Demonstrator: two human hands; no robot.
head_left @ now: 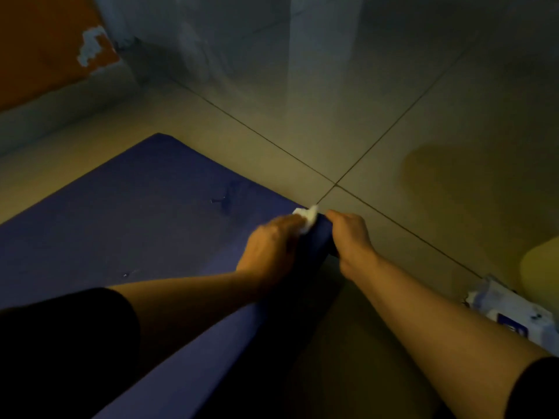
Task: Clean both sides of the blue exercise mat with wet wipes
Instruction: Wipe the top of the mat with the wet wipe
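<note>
Dimly lit blue mat (pixel 127 213) flat on tiles, both hands gripping its lifted corner, left hand (pixel 272 246) pinching white wipe (pixel 307 217), right hand (pixel 351 237)

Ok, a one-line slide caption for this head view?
Both hands grip the blue mat's corner on a tiled floor, left hand also holding a white wipe, right hand beside it; wipes pack lies at right.

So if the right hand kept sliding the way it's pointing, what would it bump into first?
Probably nothing soon. The right hand grips the blue mat at its corner and points up and away over bare tiled floor. That path looks free as far as the picture shows, though depth is hard to judge.
</note>
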